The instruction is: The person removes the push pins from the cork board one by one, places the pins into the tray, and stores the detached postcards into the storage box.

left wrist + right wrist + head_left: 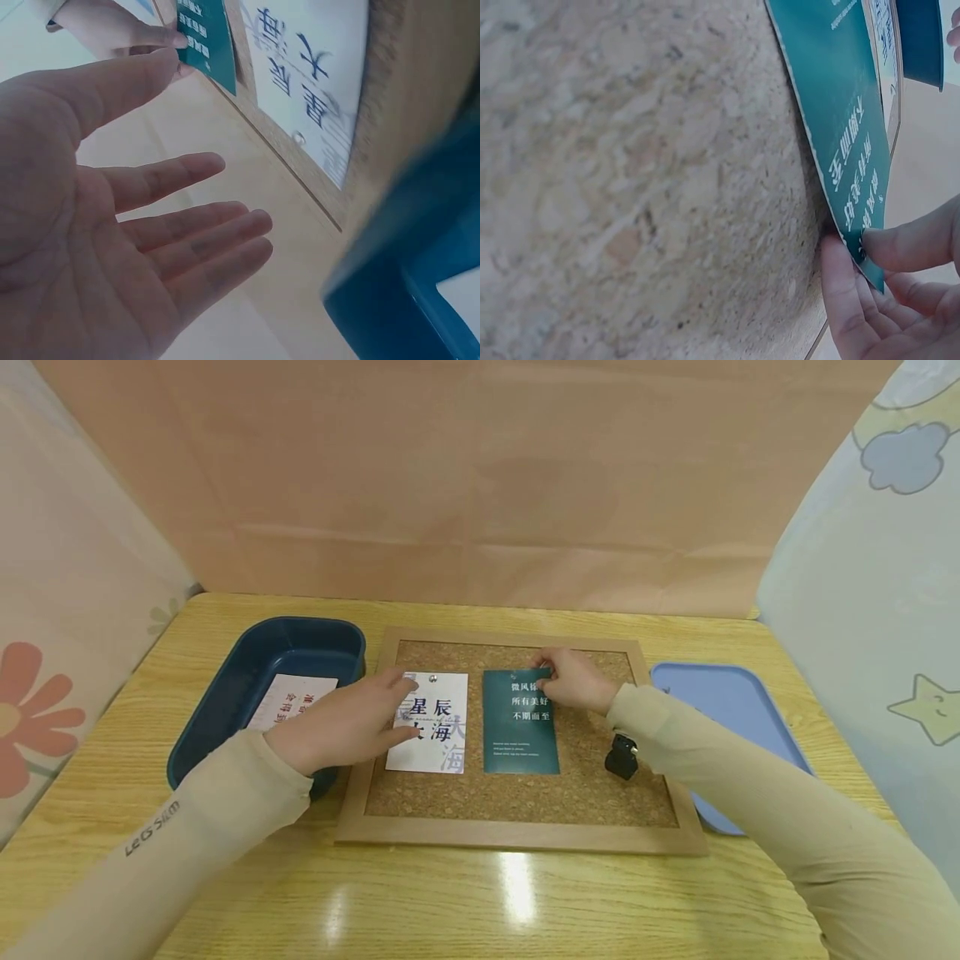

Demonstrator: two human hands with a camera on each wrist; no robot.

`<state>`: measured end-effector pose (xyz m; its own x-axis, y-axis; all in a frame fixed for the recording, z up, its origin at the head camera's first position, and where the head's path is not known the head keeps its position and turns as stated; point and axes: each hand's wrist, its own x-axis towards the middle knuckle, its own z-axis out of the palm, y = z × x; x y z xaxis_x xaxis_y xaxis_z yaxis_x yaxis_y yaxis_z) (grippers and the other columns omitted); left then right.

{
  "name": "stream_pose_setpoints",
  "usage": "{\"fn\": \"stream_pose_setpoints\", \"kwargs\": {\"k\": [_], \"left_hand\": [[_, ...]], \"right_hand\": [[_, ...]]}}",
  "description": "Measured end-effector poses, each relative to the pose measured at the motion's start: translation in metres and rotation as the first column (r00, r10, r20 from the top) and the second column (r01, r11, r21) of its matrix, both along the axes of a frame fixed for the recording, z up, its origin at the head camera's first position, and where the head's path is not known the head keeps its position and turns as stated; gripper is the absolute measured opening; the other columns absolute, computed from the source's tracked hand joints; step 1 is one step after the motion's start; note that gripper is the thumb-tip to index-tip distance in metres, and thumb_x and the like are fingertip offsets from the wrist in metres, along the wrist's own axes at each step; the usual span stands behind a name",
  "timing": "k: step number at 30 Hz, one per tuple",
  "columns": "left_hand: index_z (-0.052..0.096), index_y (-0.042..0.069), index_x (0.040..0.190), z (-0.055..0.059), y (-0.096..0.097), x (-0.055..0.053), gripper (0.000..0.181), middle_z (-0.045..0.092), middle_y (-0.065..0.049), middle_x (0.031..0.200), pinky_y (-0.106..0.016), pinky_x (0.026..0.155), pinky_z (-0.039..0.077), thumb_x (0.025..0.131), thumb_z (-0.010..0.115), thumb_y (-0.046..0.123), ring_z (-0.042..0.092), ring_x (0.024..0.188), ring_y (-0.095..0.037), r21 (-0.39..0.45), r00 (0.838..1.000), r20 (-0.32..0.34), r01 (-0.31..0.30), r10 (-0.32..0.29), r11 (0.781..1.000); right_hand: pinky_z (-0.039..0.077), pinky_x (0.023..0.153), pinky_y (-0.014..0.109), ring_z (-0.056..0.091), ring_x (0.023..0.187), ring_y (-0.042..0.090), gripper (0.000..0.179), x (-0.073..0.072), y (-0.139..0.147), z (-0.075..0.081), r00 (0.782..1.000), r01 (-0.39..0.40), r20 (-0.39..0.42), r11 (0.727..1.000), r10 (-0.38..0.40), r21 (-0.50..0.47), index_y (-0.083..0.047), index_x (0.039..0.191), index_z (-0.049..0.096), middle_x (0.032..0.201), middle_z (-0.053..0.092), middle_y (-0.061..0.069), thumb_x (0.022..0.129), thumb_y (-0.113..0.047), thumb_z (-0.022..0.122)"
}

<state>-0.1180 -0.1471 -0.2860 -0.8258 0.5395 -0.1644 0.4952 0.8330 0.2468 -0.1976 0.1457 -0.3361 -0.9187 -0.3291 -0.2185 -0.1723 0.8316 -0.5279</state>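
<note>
My right hand (pixel 576 681) pinches the top right corner of a dark green card (pixel 521 735) with white writing. Thumb in front and fingers behind, it holds that corner against the cork board (pixel 585 793) in the right wrist view. Left of it lies a white card (pixel 425 756) with dark characters, a round silver pushpin (pixel 432 678) at its top edge. My left hand (pixel 352 714) hovers over the white card's left side, its fingers spread. In the left wrist view its palm and straight fingers (pixel 202 247) hold nothing.
A dark blue bin (pixel 225 718) stands left of the board, with a white card with red characters (pixel 288 702) inside. To the right, partly behind my right sleeve, lies a light blue tray (pixel 720 681). A small black device (pixel 621 756) shows at the right wrist.
</note>
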Motion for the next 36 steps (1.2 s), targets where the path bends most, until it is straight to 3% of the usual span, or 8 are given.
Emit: {"fn": "stream_pose_setpoints", "kwargs": {"k": [6,13,20,28,36], "left_hand": [[0.052,-0.010,0.129,0.006,-0.022,0.002,0.053,0.054,-0.026,0.127,-0.047,0.088,0.050,0.091,0.066,0.024,0.058,0.109,-0.035,0.024,0.999,-0.044,0.028,-0.027,0.999],[0.041,-0.008,0.139,0.010,-0.041,0.004,0.063,0.036,-0.034,0.143,-0.056,0.098,0.042,0.095,0.059,0.033,0.042,0.129,-0.048,-0.028,0.999,0.001,-0.053,0.053,0.998],[0.035,-0.006,0.144,0.010,-0.052,-0.001,0.066,0.030,-0.034,0.147,-0.061,0.104,0.033,0.098,0.054,0.038,0.034,0.133,-0.050,-0.063,0.993,0.037,-0.107,0.109,0.992],[0.030,-0.009,0.144,0.003,-0.082,0.001,0.077,0.026,-0.038,0.146,-0.064,0.102,0.031,0.095,0.054,0.045,0.028,0.132,-0.056,-0.093,0.974,0.077,-0.208,0.215,0.974],[0.030,-0.014,0.141,-0.007,-0.112,0.005,0.079,0.026,-0.042,0.142,-0.066,0.102,0.028,0.091,0.063,0.037,0.027,0.129,-0.059,-0.120,0.957,0.010,-0.285,0.289,0.951]], "right_hand": [[0.045,0.071,0.035,0.054,0.082,0.024,0.033,-0.001,-0.001,-0.001,1.000,-0.006,0.004,1.000,0.006,-0.003,0.001,0.123,0.058,0.104,0.062,0.017,0.090,-0.004,0.057],[0.046,0.075,0.037,0.055,0.087,0.025,0.034,0.000,0.001,0.001,1.000,-0.008,0.021,1.000,0.008,0.001,0.000,0.125,0.057,0.109,0.061,0.018,0.091,-0.005,0.056],[0.045,0.075,0.038,0.055,0.088,0.027,0.035,0.001,0.010,0.006,1.000,-0.008,0.018,1.000,0.008,-0.009,0.001,0.127,0.055,0.109,0.061,0.018,0.092,-0.005,0.055],[0.044,0.073,0.036,0.055,0.086,0.025,0.035,-0.001,0.005,0.004,0.999,-0.031,0.014,0.999,0.031,-0.024,0.000,0.126,0.056,0.106,0.062,0.016,0.092,-0.007,0.055],[0.046,0.074,0.036,0.056,0.088,0.026,0.036,-0.003,0.002,0.002,0.998,-0.059,-0.008,0.998,0.058,-0.027,0.002,0.125,0.056,0.111,0.063,0.019,0.090,-0.006,0.056]]}}
